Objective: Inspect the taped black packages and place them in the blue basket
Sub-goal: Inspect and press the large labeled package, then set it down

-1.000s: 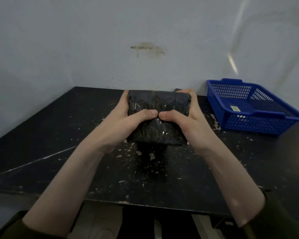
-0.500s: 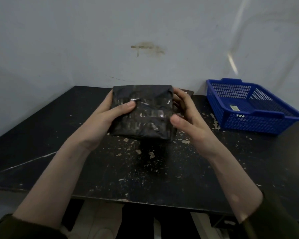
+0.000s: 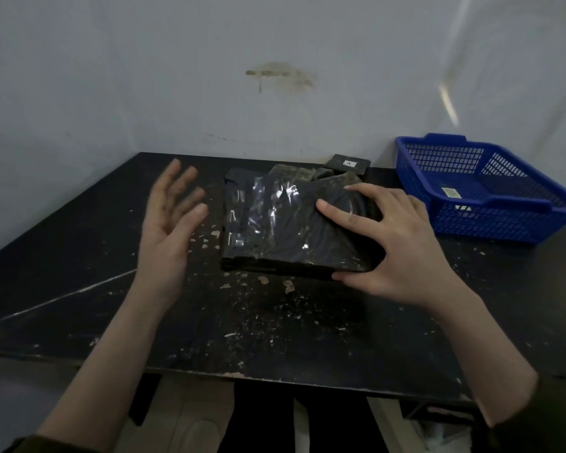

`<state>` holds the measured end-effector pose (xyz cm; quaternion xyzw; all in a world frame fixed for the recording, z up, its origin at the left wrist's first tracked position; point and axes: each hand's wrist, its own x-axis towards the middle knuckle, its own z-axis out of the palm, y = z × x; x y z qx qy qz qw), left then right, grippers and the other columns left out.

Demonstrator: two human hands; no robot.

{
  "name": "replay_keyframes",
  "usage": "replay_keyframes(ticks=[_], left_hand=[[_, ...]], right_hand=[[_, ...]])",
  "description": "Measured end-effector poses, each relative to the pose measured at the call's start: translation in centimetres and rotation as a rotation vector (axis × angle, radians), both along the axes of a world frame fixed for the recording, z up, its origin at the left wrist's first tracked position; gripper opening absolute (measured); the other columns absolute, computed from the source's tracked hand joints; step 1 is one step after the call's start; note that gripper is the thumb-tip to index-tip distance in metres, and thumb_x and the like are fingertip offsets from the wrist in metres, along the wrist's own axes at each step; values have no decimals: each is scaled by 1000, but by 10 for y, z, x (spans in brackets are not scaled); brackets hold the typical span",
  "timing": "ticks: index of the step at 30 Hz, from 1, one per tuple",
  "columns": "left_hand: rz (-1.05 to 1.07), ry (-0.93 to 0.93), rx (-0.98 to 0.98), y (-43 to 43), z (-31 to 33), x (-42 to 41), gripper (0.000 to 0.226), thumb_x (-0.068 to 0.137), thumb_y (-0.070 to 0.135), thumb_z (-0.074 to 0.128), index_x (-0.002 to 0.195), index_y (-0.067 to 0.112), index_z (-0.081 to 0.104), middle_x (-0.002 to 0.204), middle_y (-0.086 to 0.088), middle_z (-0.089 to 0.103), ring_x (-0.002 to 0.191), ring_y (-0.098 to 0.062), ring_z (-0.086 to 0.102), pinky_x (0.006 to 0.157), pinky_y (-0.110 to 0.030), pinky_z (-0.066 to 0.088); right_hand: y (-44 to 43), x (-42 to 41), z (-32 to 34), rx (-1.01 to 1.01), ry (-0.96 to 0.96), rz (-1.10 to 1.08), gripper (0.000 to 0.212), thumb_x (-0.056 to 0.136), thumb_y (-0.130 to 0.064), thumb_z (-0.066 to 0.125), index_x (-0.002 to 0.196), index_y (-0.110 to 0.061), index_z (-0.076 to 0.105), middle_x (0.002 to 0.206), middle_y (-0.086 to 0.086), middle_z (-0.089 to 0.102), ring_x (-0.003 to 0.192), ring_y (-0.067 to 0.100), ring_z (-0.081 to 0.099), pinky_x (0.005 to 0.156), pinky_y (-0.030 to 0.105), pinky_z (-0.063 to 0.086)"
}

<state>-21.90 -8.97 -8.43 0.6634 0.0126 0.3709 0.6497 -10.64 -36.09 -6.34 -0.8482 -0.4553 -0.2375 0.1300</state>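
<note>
One-handed, the right hand grips the taped black package; the left hand hovers spread and empty beside it. Slick tape might let it slip short of the blue basket rightward.

Glossy black package, blue lattice basket, white-flecked black table.

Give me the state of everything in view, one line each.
taped black package: wrapped in clear tape, gripped at its right end
left hand: open, off the package
right hand: grips the package
blue basket: upright, no package inside
packages behind: lying on the table, untouched
</note>
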Motion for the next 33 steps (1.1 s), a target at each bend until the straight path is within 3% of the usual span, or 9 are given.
replay_keyframes(ticks=[4,6,7,11,16,23,28,31,33], left_hand=[[151,-87,1073,-22,4,-11,67,85,47,64,144,22,46,155,-1,41,149,-23,28,122,-49,16],[189,-43,1470,-33,-11,-4,69,85,54,64,144,25,47,154,1,42,148,-25,30,121,-53,18],[209,-18,1556,-35,-20,1,67,86,51,63,145,24,46,153,1,43,146,-26,33,120,-52,22],[261,-73,1475,-36,-39,11,44,96,24,55,139,18,55,146,-1,51,139,-27,43,115,-42,33],[299,-120,1451,-37,-40,15,38,98,19,52,135,15,59,142,-2,56,136,-27,48,113,-43,37],[304,-45,1436,-43,-35,11,45,92,22,62,136,14,59,143,-4,55,138,-28,46,116,-43,33],[343,120,1455,-54,-30,20,77,80,27,77,147,11,44,155,-7,40,146,-27,32,120,-39,22],[371,94,1493,-53,-31,24,71,81,24,75,144,6,47,150,-9,46,140,-30,40,116,-37,25],[395,68,1530,-52,-31,25,61,88,29,62,143,6,48,148,-10,49,138,-30,44,115,-36,27]], right_hand=[[1,0,-5,-103,-7,-66,89,66,-73,49,149,-55,23,149,7,42,129,35,44,104,60,33],[5,-1,-7,-127,3,-77,87,65,-72,47,148,-55,25,148,8,44,128,35,45,103,59,33],[7,-2,-8,-146,2,-86,86,65,-72,46,147,-55,27,148,8,45,127,36,46,103,59,33],[13,-3,-10,-179,1,-91,81,65,-69,50,143,-54,37,149,8,46,129,37,47,106,63,30],[13,-6,-18,-124,-44,-39,87,66,-44,82,145,-38,47,160,7,34,148,33,30,115,70,20],[15,-12,-47,54,-171,-5,75,70,-17,89,138,-12,58,142,10,58,134,34,52,111,63,35],[12,-12,-49,77,-179,11,72,72,-18,88,137,-11,59,142,9,58,134,32,53,112,56,37],[9,-13,-45,53,-185,10,77,71,-23,89,140,-13,57,146,9,54,138,31,47,115,54,34],[6,-15,-46,32,-169,-78,86,67,-30,89,143,-19,52,152,8,48,144,33,39,116,64,24]])
